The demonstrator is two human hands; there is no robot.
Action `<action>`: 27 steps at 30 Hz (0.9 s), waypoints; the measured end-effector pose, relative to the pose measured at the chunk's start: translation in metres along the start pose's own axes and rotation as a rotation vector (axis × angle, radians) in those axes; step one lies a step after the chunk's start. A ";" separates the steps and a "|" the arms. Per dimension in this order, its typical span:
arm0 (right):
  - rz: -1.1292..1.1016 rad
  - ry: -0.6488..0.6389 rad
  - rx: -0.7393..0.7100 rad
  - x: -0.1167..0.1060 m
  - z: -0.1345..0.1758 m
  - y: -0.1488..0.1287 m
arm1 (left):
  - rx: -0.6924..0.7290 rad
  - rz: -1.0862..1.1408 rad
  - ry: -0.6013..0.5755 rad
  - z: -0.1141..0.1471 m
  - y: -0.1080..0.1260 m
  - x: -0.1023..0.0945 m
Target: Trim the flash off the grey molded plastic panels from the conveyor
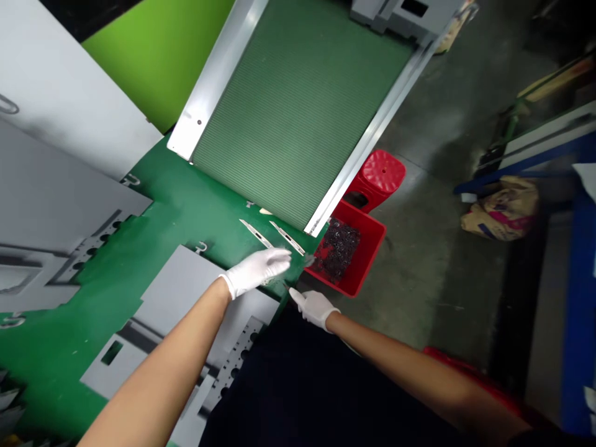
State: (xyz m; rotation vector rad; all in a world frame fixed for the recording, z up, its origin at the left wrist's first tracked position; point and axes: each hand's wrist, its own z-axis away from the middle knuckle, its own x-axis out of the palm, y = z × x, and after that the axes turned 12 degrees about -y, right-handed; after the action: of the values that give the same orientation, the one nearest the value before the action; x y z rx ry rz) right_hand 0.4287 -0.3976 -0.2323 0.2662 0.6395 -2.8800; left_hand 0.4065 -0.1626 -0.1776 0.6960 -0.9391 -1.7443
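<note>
My left hand (258, 272), in a white glove, is over the green table (186, 214) near its edge. Its fingers are stretched out, close together. Just right of it, my gloved right hand (316, 308) is closed, with thumb and index finger together at the table edge. A tiny dark tip shows at those fingers, too small to name. Beyond my left hand lie two slim, slotted metal pieces, one on the left (255, 233) and one on the right (287, 238). Under my left forearm rests a grey sheet panel (179, 288) with cutouts and a hook.
A green conveyor belt (307, 118) with metal side rails begins past the table. Below its right corner stands a red bin (367, 248) holding many small dark parts, beside a red stool (384, 171). Another grey panel (60, 186) lies at left. Grey parts (405, 15) sit on the far belt.
</note>
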 end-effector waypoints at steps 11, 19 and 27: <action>-0.132 0.043 -0.024 -0.001 0.005 0.007 | -0.786 -0.464 0.284 0.052 -0.088 -0.151; -0.187 0.044 -0.047 -0.015 0.000 -0.016 | -0.847 -0.562 0.102 0.030 -0.105 -0.167; -0.094 0.025 -0.157 -0.017 -0.018 -0.058 | -0.608 -0.231 0.199 0.066 -0.099 -0.161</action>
State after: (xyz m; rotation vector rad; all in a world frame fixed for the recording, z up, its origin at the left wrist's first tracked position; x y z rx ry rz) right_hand 0.4349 -0.3360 -0.2215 0.2572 0.9000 -2.8979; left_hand 0.3594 0.0270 -0.2219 0.5708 -0.1680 -1.9809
